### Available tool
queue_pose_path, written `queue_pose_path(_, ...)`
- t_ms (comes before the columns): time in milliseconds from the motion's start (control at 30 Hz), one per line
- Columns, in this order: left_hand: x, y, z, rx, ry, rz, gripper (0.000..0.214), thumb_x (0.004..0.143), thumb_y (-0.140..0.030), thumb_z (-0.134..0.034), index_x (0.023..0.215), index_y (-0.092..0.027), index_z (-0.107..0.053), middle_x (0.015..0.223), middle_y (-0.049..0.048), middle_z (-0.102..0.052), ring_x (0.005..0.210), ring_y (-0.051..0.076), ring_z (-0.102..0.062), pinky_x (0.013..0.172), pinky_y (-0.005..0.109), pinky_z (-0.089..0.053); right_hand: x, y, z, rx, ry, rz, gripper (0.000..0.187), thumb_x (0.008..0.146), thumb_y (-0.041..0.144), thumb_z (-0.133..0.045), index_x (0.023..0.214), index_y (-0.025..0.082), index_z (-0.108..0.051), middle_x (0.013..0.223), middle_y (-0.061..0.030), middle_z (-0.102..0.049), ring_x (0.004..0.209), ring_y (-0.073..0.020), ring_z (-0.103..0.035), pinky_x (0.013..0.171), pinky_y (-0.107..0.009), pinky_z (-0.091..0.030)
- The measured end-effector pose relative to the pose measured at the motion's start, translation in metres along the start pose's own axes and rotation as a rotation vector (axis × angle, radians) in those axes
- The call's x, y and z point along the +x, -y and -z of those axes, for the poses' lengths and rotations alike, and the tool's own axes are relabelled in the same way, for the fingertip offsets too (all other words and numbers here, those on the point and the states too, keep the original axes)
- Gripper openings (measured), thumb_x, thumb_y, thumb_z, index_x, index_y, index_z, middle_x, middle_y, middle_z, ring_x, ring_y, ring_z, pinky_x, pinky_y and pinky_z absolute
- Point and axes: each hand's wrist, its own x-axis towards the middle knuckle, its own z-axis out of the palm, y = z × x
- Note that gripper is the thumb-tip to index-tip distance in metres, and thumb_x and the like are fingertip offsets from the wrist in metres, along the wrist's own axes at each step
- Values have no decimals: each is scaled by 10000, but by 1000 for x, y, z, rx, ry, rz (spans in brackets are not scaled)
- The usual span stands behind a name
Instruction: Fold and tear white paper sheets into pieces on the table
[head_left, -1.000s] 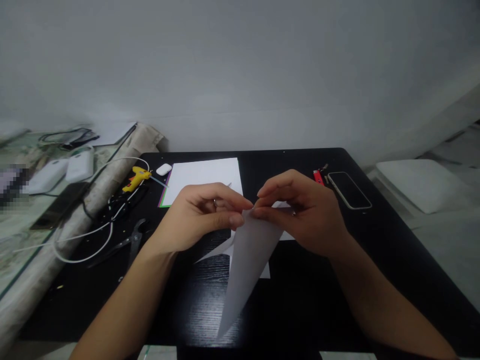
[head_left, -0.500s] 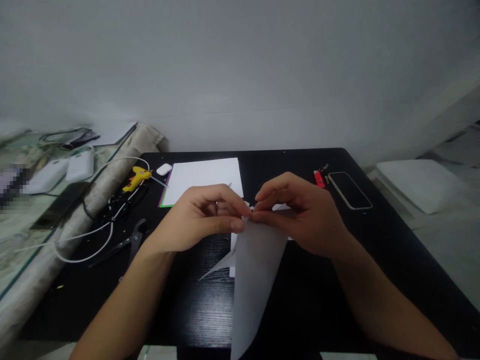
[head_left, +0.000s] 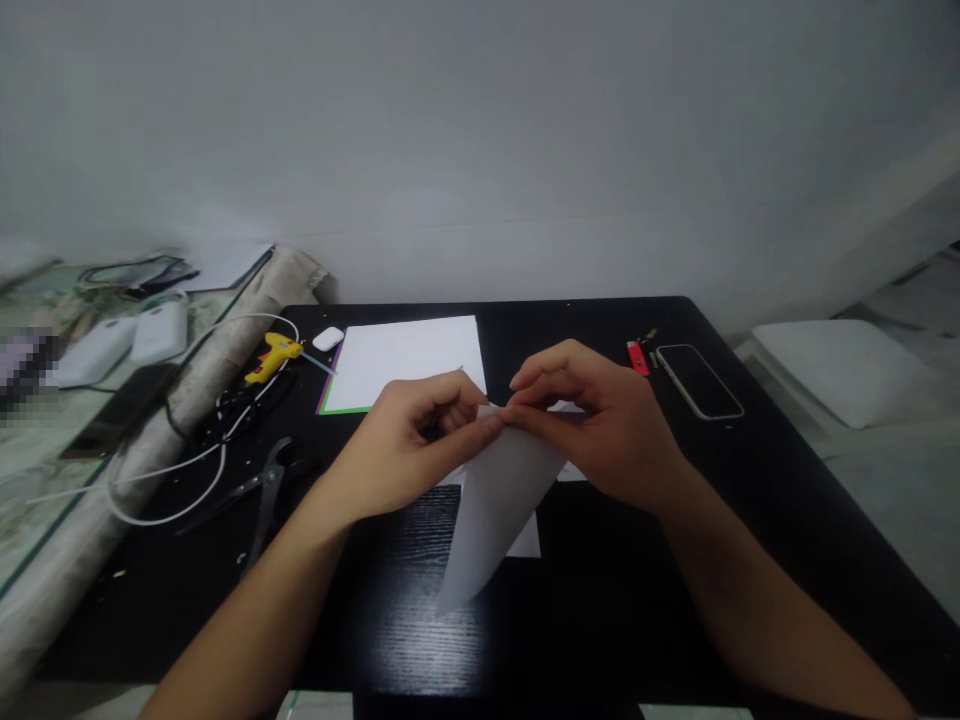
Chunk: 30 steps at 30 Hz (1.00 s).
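Note:
Between my two hands a thin white sheet of paper (head_left: 499, 500) hangs down over the black table (head_left: 630, 600), narrowing to a point at its lower end. My left hand (head_left: 420, 430) pinches its upper edge between thumb and fingers. Close beside it, my right hand (head_left: 592, 410) pinches the same edge, the fingertips of both hands nearly touching. Behind the hanging sheet lies more white paper (head_left: 529, 540), mostly covered, so its full shape is hidden.
A stack of paper (head_left: 409, 355) lies at the back. Left are a yellow glue gun (head_left: 274, 357), a white mouse (head_left: 328, 339), pliers (head_left: 270, 490) and a white cable (head_left: 169, 520). A red lighter (head_left: 637, 357) and a phone (head_left: 699, 381) lie right.
The hanging paper's lower end has swung up and left, so it reaches less far down. My left thumb has moved right along the edge, nearer the right fingertips.

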Motion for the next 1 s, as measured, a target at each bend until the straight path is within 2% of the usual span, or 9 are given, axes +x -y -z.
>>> queue_pose_path(300, 0, 1, 5, 111, 13, -47, 192, 946, -324, -648, 821, -179, -661, 631, -31, -522, 578, 101, -460, 508, 221, -343, 0, 2, 3, 9, 71, -70, 173, 870, 313, -782, 995, 255, -678, 873, 3, -763, 804, -186, -749, 753, -302, -582)
queue_pose_path(433, 1, 2, 13, 160, -14, -57, 202, 951, -319, -635, 810, -178, -667, 682, -7, -586, 622, 116, -503, 534, 229, -375, 1, 2, 14, -62, 152, -145, 216, 860, 317, -783, 1044, 253, -692, 861, -3, -771, 811, -198, -740, 739, -313, -568)
queue_pose_path(567, 2, 3, 24, 158, -68, -79, 188, 946, -314, -648, 816, -179, -668, 709, 1, -616, 655, 125, -532, 577, 241, -406, 4, 1, 27, -125, 181, -173, 143, 849, 330, -782, 956, 242, -744, 891, -17, -768, 824, -199, -724, 689, -300, -558)
queue_pose_path(700, 3, 7, 31, 125, -143, -123, 162, 941, -276, -660, 809, -182, -664, 703, -4, -621, 648, 118, -546, 594, 245, -423, 8, -4, 35, -107, 49, -173, 145, 787, 331, -834, 865, 232, -760, 803, -11, -743, 689, -169, -679, 575, -276, -535)
queue_pose_path(800, 4, 10, 34, 109, -216, -138, 167, 935, -283, -673, 797, -189, -667, 680, -8, -612, 609, 113, -548, 569, 251, -421, 11, -10, 36, 34, -95, -236, 220, 725, 345, -883, 860, 230, -752, 689, 9, -710, 578, -149, -642, 505, -268, -527)
queue_pose_path(900, 6, 10, 34, 85, -265, -136, 152, 921, -301, -694, 810, -198, -674, 688, -6, -616, 578, 114, -552, 543, 258, -430, 12, -16, 35, 177, -197, -288, 269, 688, 335, -913, 880, 240, -750, 676, 10, -723, 600, -162, -676, 557, -289, -579)
queue_pose_path(1000, 6, 11, 34, 66, -288, -135, 144, 911, -305, -704, 815, -200, -678, 687, -8, -613, 577, 115, -555, 541, 262, -439, 14, -20, 34, 239, -251, -315, 254, 697, 324, -914, 893, 250, -771, 745, -9, -769, 701, -184, -731, 693, -328, -629)
